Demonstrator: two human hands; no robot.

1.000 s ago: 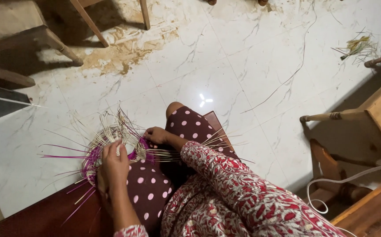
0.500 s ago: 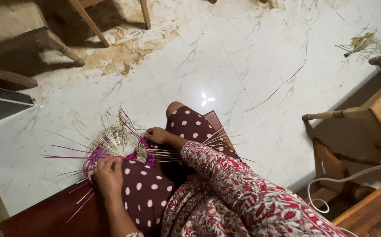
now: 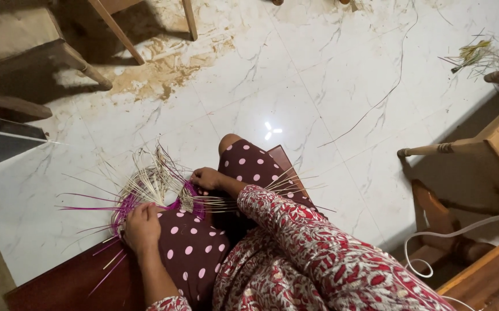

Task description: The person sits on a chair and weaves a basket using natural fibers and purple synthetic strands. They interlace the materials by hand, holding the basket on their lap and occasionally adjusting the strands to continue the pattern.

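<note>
A half-woven piece of pale straw and purple strips [image 3: 149, 187] rests on my lap, over maroon cloth with pink dots [image 3: 195, 245]. Loose strands fan out from it on every side. My left hand [image 3: 141, 226] grips the piece's near left edge with the fingers curled over it. My right hand [image 3: 206, 178] pinches strands at its right side, fingers closed on them. A bundle of straw strands [image 3: 287, 184] sticks out to the right, across my knee.
I sit on a dark red mat [image 3: 71, 285] on a white marbled floor [image 3: 318, 98]. Wooden furniture legs [image 3: 108, 26] stand at the top left, a wooden piece [image 3: 491, 144] at the right. Straw scraps [image 3: 474, 55] lie far right. A white cable [image 3: 451, 236] curls lower right.
My left hand has slid down from the middle of the woven piece to its near left edge. My right hand has stayed on the strands.
</note>
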